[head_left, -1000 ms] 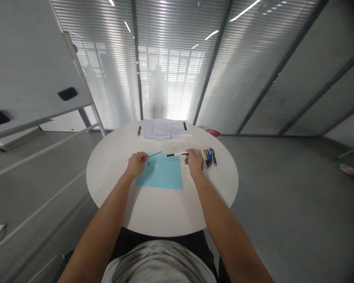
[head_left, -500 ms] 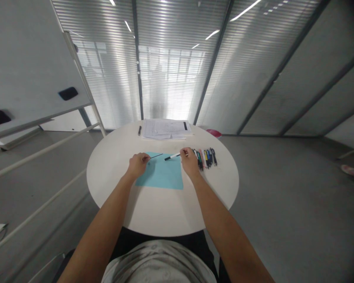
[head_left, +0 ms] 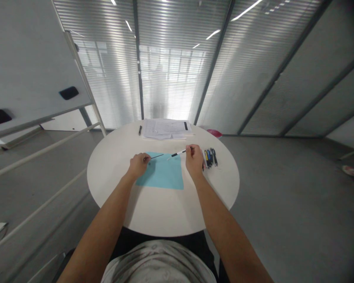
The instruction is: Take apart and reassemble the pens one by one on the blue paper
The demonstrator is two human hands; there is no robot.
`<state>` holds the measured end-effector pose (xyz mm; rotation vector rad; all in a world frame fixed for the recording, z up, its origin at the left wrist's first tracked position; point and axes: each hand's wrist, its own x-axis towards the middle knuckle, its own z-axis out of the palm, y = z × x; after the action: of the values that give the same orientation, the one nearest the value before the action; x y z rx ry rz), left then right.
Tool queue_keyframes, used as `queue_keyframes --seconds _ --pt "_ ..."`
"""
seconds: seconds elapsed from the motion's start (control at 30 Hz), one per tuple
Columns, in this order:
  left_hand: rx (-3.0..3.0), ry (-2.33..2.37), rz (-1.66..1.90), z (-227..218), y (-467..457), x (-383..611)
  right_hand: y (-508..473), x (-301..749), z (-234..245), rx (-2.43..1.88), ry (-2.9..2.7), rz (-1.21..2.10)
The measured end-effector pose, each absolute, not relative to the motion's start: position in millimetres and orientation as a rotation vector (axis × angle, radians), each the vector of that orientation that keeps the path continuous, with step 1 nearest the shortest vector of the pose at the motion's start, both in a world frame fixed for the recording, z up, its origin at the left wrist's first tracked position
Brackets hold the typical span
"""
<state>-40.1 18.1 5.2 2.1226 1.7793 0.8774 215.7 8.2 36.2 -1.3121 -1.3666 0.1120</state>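
My left hand [head_left: 138, 165] is closed in a pinch over the left part of a light-blue sheet [head_left: 162, 177]. From its fingertips a thin dark rod [head_left: 157, 156], which looks like a pen refill, points to the right. Across from it, my right hand [head_left: 194, 159] grips a white pen [head_left: 179, 152] with black parts by its right end. The pen's black end slants down to the left above the sheet's upper right edge, apart from the rod. My fingers partly cover how each thing is held.
Several pens [head_left: 211, 157] lie in a row right of my right hand, some hidden behind it. Stacked papers [head_left: 165, 129] and a dark pen [head_left: 140, 130] lie at the far side of the round white table [head_left: 112, 169]. A whiteboard stand [head_left: 82, 74] rises at left.
My right hand has moved right with the white pen, widening the gap to the thin rod and covering more of the pen row. My left hand has hardly moved.
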Motion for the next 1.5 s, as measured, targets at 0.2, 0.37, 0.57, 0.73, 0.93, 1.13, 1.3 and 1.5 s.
queue_keyframes --seconds 0.2,0.37,0.57,0.73,0.93,1.13,1.3,1.5 --pt "2.117 1.787 0.866 6 19 -40 15 215 27 -1.417 -1.372 0.290" --pt "2.123 1.775 0.857 8 18 -39 19 208 16 -1.596 -1.615 0.226" --pt "2.107 1.778 0.873 11 16 -36 14 206 15 -1.817 -1.775 0.154" --pt "2.146 1.732 0.909 9 16 -36 9 204 16 -1.846 -1.877 0.148" --pt "2.208 1.593 0.928 8 15 -32 2 195 22 -1.431 -2.058 0.001" --pt "2.218 1.561 0.937 11 14 -31 0 191 25 -1.452 -2.195 -0.019" --pt "2.184 1.680 0.891 12 17 -38 3 201 28 -1.550 -2.170 -0.021" --pt "2.088 1.909 0.829 11 17 -40 2 203 33 -1.700 -2.119 -0.071"
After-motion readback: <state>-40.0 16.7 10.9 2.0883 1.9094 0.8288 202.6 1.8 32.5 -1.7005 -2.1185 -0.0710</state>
